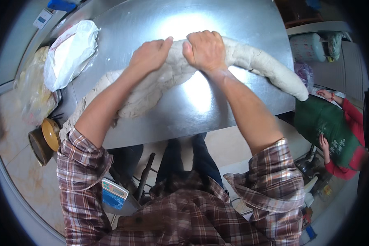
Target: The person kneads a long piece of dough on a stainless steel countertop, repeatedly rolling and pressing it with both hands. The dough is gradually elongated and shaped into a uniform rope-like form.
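Note:
A long, thick mass of pale dough (178, 66) lies curved across a stainless steel table (135, 27). Its left part is broad and lumpy; its right part is a smoother roll whose tapered end reaches the table's right edge. On the dough's far side, near its middle, my left hand (152, 53) presses with the thumb pointing right. My right hand (205, 50) is closed over the roll just to the right, its fingers curled on the dough. A gap with dough showing separates the two hands. My left forearm covers part of the broad dough.
An open white plastic bag (70, 55) of white powder lies at the table's left. Beyond it are a clear plastic bag (37, 95) and a yellow bowl (51, 134). A digital scale (114, 194) sits below. A person in a green apron (329, 129) is close to the right edge.

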Demonstrator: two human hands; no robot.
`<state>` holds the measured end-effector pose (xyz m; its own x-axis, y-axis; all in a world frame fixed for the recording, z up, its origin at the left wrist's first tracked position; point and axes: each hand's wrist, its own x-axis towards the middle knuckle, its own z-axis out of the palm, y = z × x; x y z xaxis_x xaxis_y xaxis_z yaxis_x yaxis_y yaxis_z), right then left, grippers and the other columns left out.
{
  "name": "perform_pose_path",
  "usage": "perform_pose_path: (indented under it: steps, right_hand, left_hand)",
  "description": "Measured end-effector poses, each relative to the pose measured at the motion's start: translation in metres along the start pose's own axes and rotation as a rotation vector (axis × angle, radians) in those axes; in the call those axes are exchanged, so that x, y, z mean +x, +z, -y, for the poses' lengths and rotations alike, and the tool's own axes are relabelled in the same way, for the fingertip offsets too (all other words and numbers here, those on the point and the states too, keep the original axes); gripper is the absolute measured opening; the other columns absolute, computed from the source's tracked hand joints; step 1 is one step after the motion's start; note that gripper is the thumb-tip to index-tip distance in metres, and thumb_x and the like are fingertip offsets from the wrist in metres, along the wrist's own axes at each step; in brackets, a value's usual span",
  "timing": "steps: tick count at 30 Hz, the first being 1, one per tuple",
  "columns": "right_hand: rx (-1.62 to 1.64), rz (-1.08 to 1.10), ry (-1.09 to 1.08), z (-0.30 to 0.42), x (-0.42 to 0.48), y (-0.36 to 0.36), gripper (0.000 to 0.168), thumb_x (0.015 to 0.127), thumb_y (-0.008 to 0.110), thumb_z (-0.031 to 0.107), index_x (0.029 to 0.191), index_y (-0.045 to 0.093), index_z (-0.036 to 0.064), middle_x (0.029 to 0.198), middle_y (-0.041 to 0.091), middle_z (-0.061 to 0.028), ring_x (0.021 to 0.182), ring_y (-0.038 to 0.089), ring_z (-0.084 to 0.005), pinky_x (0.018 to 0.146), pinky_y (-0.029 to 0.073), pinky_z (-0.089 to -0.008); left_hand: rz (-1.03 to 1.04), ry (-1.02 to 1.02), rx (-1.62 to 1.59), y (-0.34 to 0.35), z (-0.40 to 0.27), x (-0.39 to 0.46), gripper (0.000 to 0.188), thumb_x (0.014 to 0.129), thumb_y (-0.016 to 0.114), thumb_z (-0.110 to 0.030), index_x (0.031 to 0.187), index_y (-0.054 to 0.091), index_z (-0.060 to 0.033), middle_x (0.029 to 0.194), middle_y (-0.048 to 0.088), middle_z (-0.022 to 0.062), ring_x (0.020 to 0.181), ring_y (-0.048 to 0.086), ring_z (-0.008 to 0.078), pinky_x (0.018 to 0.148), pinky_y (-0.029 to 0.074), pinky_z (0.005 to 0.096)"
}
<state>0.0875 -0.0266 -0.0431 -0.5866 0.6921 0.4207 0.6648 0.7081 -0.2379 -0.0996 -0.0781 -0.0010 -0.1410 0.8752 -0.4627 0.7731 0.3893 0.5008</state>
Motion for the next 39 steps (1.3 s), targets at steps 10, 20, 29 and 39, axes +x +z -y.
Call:
perform_pose_path:
  steps: [10, 20, 29, 39]
  right_hand:
    - [-0.026, -0.144, -0.133, 0.001, -0.017, -0.007, 0.027, 0.085, 0.066, 0.036, 0.092, 0.064, 0.010, 0.085, 0.059, -0.0071, 0.086, 0.056, -0.0246, 0.081, 0.042, -0.0420]
    - [-0.035, 0.107, -0.257, 0.031, -0.128, -0.059, 0.050, 0.089, 0.055, 0.011, 0.135, 0.046, -0.008, 0.139, 0.047, -0.0271, 0.136, 0.040, -0.0423, 0.113, 0.029, -0.0537]
    - [0.348, 0.211, -0.049, 0.030, -0.037, -0.063, 0.042, 0.072, 0.067, 0.020, 0.104, 0.063, -0.007, 0.105, 0.063, -0.0234, 0.102, 0.059, -0.0364, 0.093, 0.043, -0.0473]
    - [0.325, 0.592, 0.261, -0.022, 0.073, 0.020, 0.044, 0.087, 0.054, 0.038, 0.101, 0.074, 0.002, 0.102, 0.071, -0.0243, 0.098, 0.068, -0.0394, 0.086, 0.053, -0.0460]
  left_hand:
    - [-0.037, -0.024, 0.257, -0.001, -0.030, -0.026, 0.078, 0.101, 0.017, -0.060, 0.133, 0.057, -0.0013, 0.125, 0.061, 0.0296, 0.121, 0.057, 0.0429, 0.105, 0.042, 0.0497]
    - [-0.571, 0.346, 0.382, 0.081, -0.019, -0.127, 0.053, 0.080, 0.066, -0.036, 0.123, 0.058, -0.0064, 0.114, 0.057, 0.0196, 0.110, 0.053, 0.0378, 0.097, 0.039, 0.0504]
    - [-0.900, 0.377, 0.469, 0.110, 0.003, -0.084, 0.057, 0.077, 0.062, -0.039, 0.122, 0.056, -0.0043, 0.112, 0.054, 0.0179, 0.109, 0.051, 0.0362, 0.095, 0.040, 0.0510]
    - [-0.872, 0.353, 0.392, 0.082, 0.010, -0.035, 0.034, 0.083, 0.055, -0.035, 0.106, 0.065, -0.0116, 0.096, 0.063, 0.0078, 0.092, 0.059, 0.0275, 0.085, 0.042, 0.0447]
